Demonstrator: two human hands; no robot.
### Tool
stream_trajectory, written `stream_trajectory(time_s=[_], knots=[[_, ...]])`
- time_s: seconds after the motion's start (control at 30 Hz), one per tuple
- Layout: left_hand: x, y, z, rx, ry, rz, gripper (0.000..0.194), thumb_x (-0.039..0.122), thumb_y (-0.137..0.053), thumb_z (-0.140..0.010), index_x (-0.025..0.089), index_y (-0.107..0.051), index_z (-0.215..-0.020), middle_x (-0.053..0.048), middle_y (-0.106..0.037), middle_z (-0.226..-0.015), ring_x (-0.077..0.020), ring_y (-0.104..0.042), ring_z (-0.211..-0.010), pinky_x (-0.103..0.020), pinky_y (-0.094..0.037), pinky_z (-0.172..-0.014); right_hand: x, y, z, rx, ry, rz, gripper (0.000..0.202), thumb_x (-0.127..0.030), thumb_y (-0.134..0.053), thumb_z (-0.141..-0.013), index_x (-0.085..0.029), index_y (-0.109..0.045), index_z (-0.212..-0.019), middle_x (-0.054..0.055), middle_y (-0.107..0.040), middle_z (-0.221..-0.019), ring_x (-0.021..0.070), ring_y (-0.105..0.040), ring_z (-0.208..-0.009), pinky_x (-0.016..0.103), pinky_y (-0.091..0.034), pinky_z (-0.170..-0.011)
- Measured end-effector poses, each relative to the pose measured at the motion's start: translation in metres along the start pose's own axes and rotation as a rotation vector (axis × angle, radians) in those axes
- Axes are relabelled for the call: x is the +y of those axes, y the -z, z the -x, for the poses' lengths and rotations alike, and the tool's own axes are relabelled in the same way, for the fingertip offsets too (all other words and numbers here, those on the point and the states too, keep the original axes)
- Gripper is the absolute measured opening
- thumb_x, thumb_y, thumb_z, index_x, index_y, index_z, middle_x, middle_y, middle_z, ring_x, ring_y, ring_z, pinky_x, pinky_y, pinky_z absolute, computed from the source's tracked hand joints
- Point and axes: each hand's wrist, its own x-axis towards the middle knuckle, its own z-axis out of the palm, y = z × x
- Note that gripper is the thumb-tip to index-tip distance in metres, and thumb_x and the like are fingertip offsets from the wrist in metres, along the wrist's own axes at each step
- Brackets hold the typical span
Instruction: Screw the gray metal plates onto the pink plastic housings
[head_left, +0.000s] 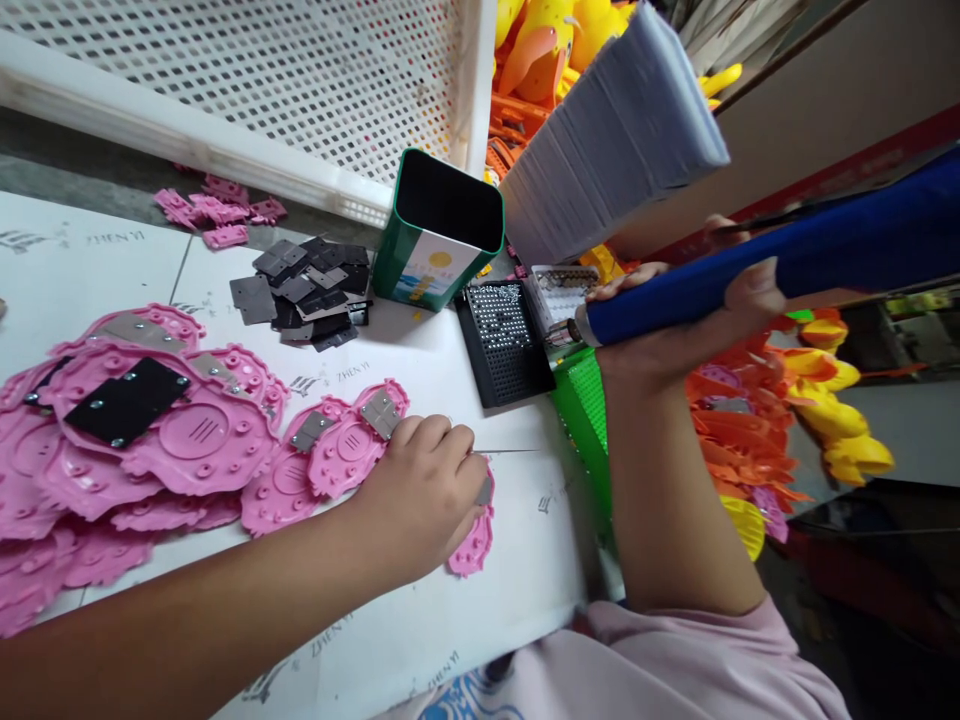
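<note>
Left hand (431, 490), knuckles up and fingers curled, rests over a pink moulded plastic part (471, 548) on a white, print-marked bench (525, 560); its fingertips are hidden, so whether it grips or only presses cannot be told. Right hand (686, 345), raised to the right of it, is wrapped around a blue tube-shaped power screwdriver (675, 285), silver tip pointing left. Just left of the left hand lie two pink parts with grey plates (346, 455), then a larger overlapping pink heap (210, 430), topped by a black screwed-on plate (124, 402). Beyond the left hand sit a pile of thin dark-grey plates (300, 290), an open green box-shaped container (391, 250) and a black perforated tray (517, 370) holding small silver screws (502, 300), near the screwdriver's tip.
</note>
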Motion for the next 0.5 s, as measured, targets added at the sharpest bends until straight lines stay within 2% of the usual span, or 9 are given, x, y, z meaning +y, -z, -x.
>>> stream_trajectory(time_s=[0.3, 0.4, 0.5], knots=[[0.0, 0.002, 0.0, 0.033, -0.005, 0.017, 0.024, 0.037, -0.072, -0.079, 0.017, -0.062, -0.088, -0.007, -0.06, -0.093, -0.0271, -0.048, -0.089, -0.041, -0.036, -0.078, 0.001, 0.004, -0.001, -0.04, 0.038, 0.02, 0.048, -0.061, -0.043, -0.073, -0.024, -0.055, -0.101, -0.01, -0.052, -0.045, 0.0124, -0.054, -0.036, 0.023, -0.045, -0.032], [0.0, 0.003, 0.0, 0.03, -0.004, 0.031, 0.024, 0.037, -0.072, -0.079, 0.017, -0.062, -0.087, -0.007, -0.06, -0.093, -0.0269, -0.048, -0.088, -0.041, -0.037, -0.078, -0.015, 0.001, 0.001, -0.037, 0.054, -0.003, 0.045, -0.061, -0.044, -0.073, -0.024, -0.056, -0.095, -0.01, -0.054, -0.045, 0.0106, -0.052, -0.037, 0.021, -0.044, -0.035], [0.0, 0.006, -0.001, 0.001, 0.002, 0.03, 0.023, 0.033, -0.075, -0.077, 0.016, -0.062, -0.087, -0.007, -0.061, -0.093, -0.0269, -0.049, -0.088, -0.041, -0.037, -0.077, -0.04, 0.006, 0.013, -0.125, 0.051, -0.011, 0.045, -0.064, -0.048, -0.071, -0.026, -0.062, -0.092, -0.009, -0.055, -0.048, 0.0101, -0.05, -0.039, 0.022, -0.043, -0.036]])
